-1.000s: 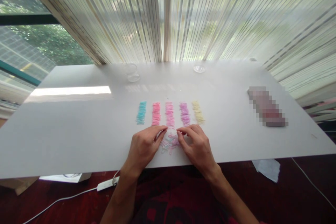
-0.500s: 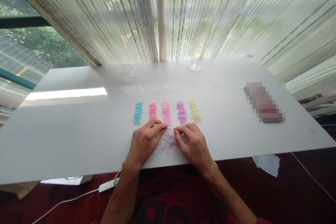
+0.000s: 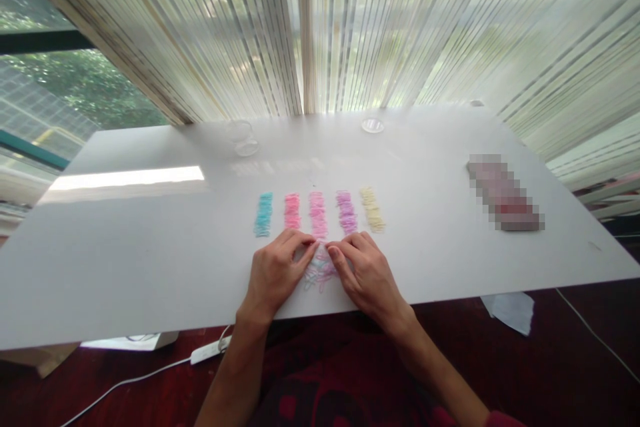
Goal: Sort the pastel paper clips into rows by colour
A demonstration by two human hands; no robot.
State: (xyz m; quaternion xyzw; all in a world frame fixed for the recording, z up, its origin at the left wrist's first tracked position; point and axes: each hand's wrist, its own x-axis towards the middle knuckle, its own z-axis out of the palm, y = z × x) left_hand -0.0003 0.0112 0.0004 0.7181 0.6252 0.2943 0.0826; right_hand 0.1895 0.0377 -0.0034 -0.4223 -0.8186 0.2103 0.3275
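Observation:
Several columns of small coloured paper clips lie side by side: teal clips (image 3: 263,214), coral clips (image 3: 292,211), pink clips (image 3: 317,215), purple clips (image 3: 346,212) and yellow clips (image 3: 373,209). My left hand (image 3: 280,267) and my right hand (image 3: 364,272) meet at the near end of the pink column. Thumb and forefinger of each are pinched, with a thin pink paper clip (image 3: 322,241) between the two fingertips; its outline is hard to see. Beneath and between the hands lies a loose heap of mixed clips (image 3: 321,272), partly covered by the fingers.
A clear round container (image 3: 241,131) and its lid-like disc (image 3: 247,147) stand at the back left of the white table (image 3: 150,247). Another clear round piece (image 3: 373,125) is at the back. A pixelated flat object (image 3: 505,193) lies right. Striped curtains (image 3: 250,27) hang behind.
My right fingertips have shifted slightly left, closer to the left fingertips at the pink column's near end. The columns stay in place.

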